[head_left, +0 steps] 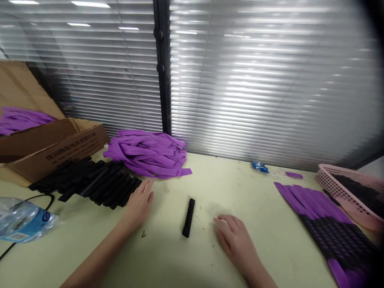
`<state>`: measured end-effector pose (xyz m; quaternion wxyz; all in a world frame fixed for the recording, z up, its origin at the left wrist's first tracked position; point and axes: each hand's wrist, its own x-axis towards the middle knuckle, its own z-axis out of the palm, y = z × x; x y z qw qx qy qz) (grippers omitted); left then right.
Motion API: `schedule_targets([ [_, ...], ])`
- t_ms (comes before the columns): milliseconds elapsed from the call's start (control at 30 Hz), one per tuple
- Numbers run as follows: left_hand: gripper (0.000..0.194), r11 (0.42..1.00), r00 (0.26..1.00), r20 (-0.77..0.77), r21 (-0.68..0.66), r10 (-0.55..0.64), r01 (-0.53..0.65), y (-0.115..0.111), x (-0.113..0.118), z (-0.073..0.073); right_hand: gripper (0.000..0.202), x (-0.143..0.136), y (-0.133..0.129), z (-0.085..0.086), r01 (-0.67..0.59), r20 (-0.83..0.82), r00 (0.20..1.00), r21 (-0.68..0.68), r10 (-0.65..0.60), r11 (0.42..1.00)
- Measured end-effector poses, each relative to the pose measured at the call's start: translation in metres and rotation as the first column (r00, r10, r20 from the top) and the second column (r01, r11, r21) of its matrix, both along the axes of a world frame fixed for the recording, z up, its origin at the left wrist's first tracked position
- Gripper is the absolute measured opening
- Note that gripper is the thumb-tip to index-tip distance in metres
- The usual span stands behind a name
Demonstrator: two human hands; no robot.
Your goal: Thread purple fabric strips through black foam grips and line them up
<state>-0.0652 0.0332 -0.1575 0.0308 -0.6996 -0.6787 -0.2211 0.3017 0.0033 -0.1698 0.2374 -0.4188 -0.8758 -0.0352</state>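
Observation:
My left hand (140,206) is open at the right end of a pile of black ridged strips (102,184), its fingers stretched out near or touching the nearest ones. A single black ridged strip (189,218) lies on the pale table between my hands. To its right, my right hand (235,242) hovers over or rests on the tabletop with loosely bent fingers, open and holding nothing. Behind my left hand is a heap of purple flat bands (150,154). At the right lies a row of purple bands (312,200) with black ridged pieces (339,240) around them.
A cardboard box (60,150) with more purple bands stands at the left. Before it lie a clear plastic bottle (27,220) and a black cable. A pink basket (345,184) with dark contents sits at the far right. A small blue wrapper (260,167) lies by the blinds.

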Motion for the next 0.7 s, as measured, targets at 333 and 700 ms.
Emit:
schedule_targets([
  [333,0.047,0.983,0.997,-0.074,-0.181,0.018,-0.031,0.038,0.046,-0.013,0.047,-0.028,-0.018,0.009,-0.192,0.077,0.978,-0.053,0.196,0.980],
  [700,0.045,0.944,0.943,-0.053,-0.023,-0.329,0.329,0.026,0.075,0.006,0.048,-0.015,-0.013,0.013,-0.180,0.054,0.981,-0.066,0.184,0.981],
])
